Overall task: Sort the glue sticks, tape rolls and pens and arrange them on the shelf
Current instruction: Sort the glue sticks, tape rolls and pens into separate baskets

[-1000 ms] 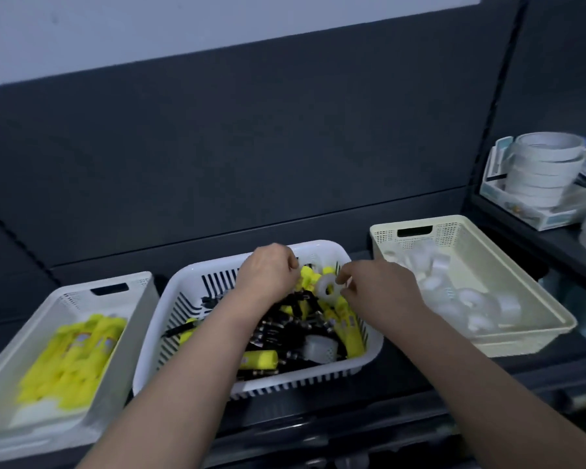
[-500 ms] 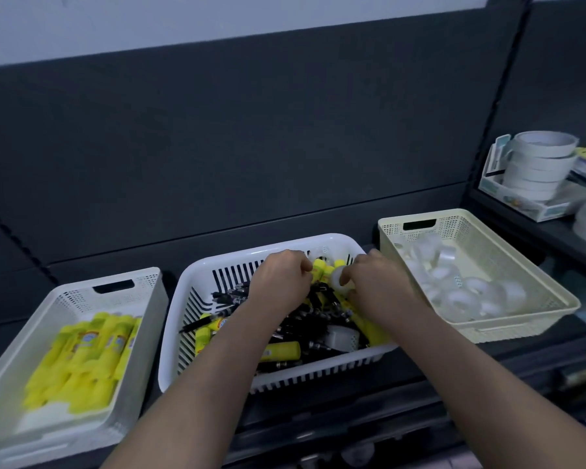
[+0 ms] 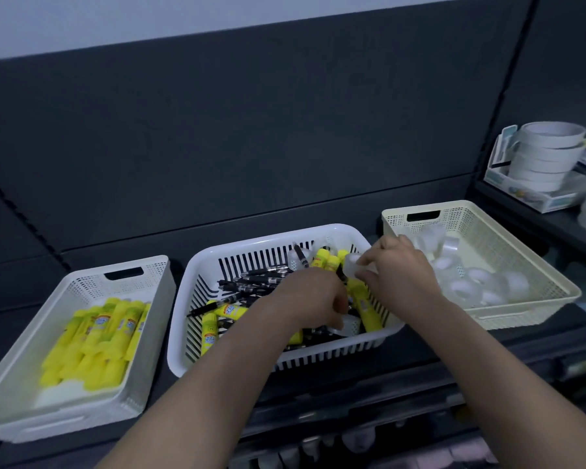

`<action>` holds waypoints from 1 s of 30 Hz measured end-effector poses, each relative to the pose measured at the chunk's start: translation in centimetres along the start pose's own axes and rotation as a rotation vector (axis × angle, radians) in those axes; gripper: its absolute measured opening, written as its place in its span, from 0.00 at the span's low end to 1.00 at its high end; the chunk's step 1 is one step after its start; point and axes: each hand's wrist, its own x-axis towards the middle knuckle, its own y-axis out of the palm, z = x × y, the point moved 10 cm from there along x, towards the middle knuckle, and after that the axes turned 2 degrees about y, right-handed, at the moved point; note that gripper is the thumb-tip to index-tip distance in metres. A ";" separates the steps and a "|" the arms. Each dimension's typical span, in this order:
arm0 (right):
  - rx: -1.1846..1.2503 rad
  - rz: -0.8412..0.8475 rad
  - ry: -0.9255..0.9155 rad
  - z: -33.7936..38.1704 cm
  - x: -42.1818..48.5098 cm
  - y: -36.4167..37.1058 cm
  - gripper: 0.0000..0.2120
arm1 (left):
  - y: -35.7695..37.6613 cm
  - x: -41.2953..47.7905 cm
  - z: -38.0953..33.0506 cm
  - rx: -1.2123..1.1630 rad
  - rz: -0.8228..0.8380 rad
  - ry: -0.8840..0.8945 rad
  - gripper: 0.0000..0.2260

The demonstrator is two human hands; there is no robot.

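Three baskets sit in a row on the shelf (image 3: 437, 353).

- Left basket (image 3: 82, 277): white, holds only yellow glue sticks (image 3: 95, 336), lying roughly parallel.
- Middle basket (image 3: 352, 348): white, slotted, holds the unsorted mix. Black pens (image 3: 251, 282) are piled across the centre. More yellow glue sticks (image 3: 323, 260) stand at the rear and lie along the front and right.
- Right basket (image 3: 508, 238): cream, holds clear tape rolls (image 3: 471, 282), bunched rear-left to centre.

Left hand (image 3: 310, 297): forearm comes in from the bottom, wrist bent down, back of the hand up. The fingers are curled down into the pile at the right-centre of the middle basket. Fingertips are hidden by the hand, so I can't tell whether it grips anything. A loose tape roll (image 3: 347, 325) lies just under its fingers.

Right hand (image 3: 398, 277): forearm comes in from bottom right and the hand sits over the right rear corner of the middle basket. Thumb and fingers pinch a clear tape roll (image 3: 352, 265), held up off the pile just above the rear glue sticks. The other fingers are curled in.

Both hands are close together but not touching.

Far right, on a separate shelf, a stack of white tape rolls (image 3: 545, 154) sits in a display box.
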 end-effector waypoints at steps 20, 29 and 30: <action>-0.188 -0.102 0.325 -16.9 -0.4 -4.7 0.13 | -3.8 7.0 -5.4 -0.317 -0.378 -0.157 0.06; -0.255 0.108 0.282 -21.0 2.7 -0.8 0.15 | -3.1 13.8 -8.5 -0.270 -0.317 -0.126 0.10; -0.229 0.089 0.274 -21.2 2.5 -0.9 0.15 | -3.1 14.4 -8.7 -0.247 -0.316 -0.126 0.11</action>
